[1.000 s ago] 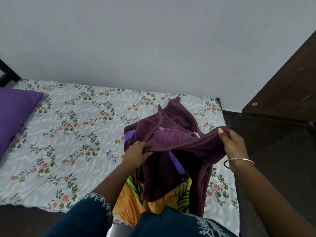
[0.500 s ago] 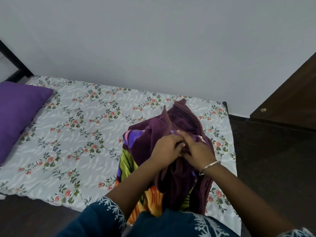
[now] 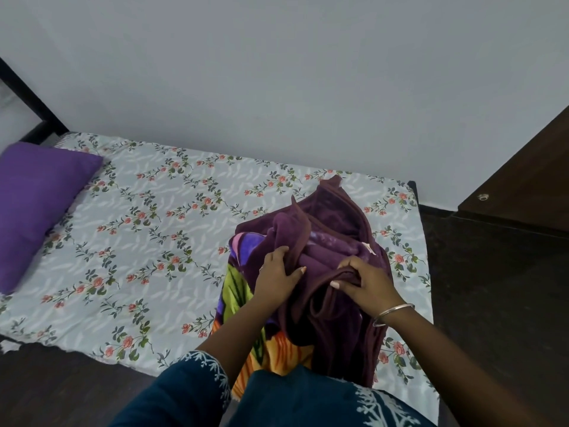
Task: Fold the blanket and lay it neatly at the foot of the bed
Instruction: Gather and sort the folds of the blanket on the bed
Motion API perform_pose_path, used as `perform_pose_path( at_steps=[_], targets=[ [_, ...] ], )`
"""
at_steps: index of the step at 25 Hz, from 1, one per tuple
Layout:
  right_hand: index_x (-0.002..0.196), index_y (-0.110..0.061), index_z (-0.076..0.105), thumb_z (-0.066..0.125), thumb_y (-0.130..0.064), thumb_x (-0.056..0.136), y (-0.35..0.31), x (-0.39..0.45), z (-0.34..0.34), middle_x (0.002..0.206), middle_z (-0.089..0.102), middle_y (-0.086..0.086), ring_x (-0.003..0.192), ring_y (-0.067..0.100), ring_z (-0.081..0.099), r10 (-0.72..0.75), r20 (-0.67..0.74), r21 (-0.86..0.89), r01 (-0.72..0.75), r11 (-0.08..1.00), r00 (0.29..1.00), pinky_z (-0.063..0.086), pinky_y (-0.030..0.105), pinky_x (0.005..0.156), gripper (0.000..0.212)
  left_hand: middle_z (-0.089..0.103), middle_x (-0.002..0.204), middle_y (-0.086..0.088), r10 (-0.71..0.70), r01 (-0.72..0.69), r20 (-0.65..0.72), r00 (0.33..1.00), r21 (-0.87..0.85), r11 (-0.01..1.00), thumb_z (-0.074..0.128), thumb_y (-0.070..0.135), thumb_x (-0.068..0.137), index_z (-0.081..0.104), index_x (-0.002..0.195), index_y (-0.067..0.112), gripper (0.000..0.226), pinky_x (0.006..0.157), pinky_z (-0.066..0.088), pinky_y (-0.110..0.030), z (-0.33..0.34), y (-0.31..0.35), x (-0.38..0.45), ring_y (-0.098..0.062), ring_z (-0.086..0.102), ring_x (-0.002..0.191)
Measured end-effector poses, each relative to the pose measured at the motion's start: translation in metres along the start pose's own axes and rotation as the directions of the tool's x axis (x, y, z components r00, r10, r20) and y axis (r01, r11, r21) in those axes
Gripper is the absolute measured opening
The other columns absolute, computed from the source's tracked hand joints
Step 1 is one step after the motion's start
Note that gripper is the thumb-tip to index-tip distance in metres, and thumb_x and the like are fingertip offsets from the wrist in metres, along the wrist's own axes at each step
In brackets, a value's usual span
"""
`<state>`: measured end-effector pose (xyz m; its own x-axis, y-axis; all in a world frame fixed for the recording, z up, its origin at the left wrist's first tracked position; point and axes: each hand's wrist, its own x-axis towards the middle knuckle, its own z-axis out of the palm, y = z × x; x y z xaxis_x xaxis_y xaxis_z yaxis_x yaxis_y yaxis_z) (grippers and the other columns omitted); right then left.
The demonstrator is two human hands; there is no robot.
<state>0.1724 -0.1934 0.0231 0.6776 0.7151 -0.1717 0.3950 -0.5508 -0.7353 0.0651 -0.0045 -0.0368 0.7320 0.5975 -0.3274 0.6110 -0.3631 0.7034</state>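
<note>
Lying bunched on the bed, the blanket sits in a loose heap, well apart from the purple pillow at the opposite end. Its plum side faces up in rumpled folds, and a bright print of green, orange and purple shows on the side of the heap nearer the pillow and along the near edge. One corner of the heap points toward the grey wall behind the bed.

Both hands are on the blanket. The left hand rests on the heap on its pillow side, fingers tucked into a plum fold and thumb stretched out across the cloth; whether it actually grips the fold cannot be told. The right hand, on the side of the heap away from the pillow, has its fingers curled round a hemmed edge and pinches it against the thumb. A thin metal bangle circles that wrist. Dark teal sleeves with white embroidery cover the person's arms at the near edge of the blanket. A dark wooden door stands beyond the bed, on the far side from the pillow.
</note>
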Motion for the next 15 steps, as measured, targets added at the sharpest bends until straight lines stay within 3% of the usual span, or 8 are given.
perform_pose_path(
  at_steps=[5,8,9,12,15],
  targets=[
    [0.099,-0.032,0.057,0.074,-0.033,0.078,-0.012,-0.004,-0.001,0.090,0.067,-0.015,0.088,0.002,0.064,-0.054,0.006,0.045,0.054,0.998,0.998,0.050,0.026,0.082,0.027,0.040,0.133,-0.011,-0.042,0.040,0.018,0.999,0.108,0.993,0.068,0.031,0.084,0.033,0.142,0.022,0.068,0.099,0.044,-0.045,0.009,0.000,0.010,-0.032,0.051,0.117],
    [0.114,-0.030,0.058,0.073,-0.021,0.081,-0.004,-0.008,-0.011,0.102,0.062,-0.023,0.095,-0.015,0.058,0.029,-0.107,0.266,0.001,0.964,0.994,0.046,0.013,0.090,0.038,0.061,0.115,-0.007,-0.077,0.071,0.074,0.994,0.083,0.994,0.061,0.014,0.086,0.053,0.130,0.017,0.045,0.093,0.045,-0.030,-0.010,-0.013,0.018,-0.025,0.060,0.107],
    [0.114,-0.029,0.059,0.073,-0.019,0.082,0.000,-0.008,-0.016,0.107,0.062,-0.022,0.098,-0.013,0.058,0.079,-0.152,0.327,-0.026,0.945,0.985,0.046,0.016,0.093,0.037,0.066,0.109,-0.007,-0.079,0.075,0.065,0.995,0.064,0.995,0.057,0.012,0.086,0.061,0.123,0.015,0.036,0.090,0.046,-0.028,-0.018,-0.014,0.019,-0.024,0.062,0.103],
    [0.099,-0.026,0.068,0.070,-0.018,0.084,0.011,-0.004,-0.030,0.111,0.069,-0.005,0.104,0.007,0.063,0.200,-0.258,0.400,-0.084,0.913,0.945,0.047,0.036,0.100,0.018,0.072,0.096,-0.008,-0.105,0.126,0.101,0.989,-0.228,0.965,0.051,0.010,0.089,0.072,0.102,0.014,0.025,0.082,0.053,-0.032,-0.045,0.000,0.016,-0.024,0.066,0.090],
    [0.093,-0.027,0.068,0.069,-0.017,0.085,0.005,0.004,-0.038,0.095,0.072,-0.006,0.095,0.012,0.066,0.217,-0.304,0.361,-0.099,0.927,0.928,0.051,0.036,0.094,0.013,0.071,0.087,-0.006,-0.034,0.138,0.183,0.983,-0.595,0.792,0.043,-0.001,0.086,0.074,0.089,0.015,0.035,0.068,0.050,-0.026,-0.063,0.038,0.002,-0.020,0.063,0.078]
  ],
)
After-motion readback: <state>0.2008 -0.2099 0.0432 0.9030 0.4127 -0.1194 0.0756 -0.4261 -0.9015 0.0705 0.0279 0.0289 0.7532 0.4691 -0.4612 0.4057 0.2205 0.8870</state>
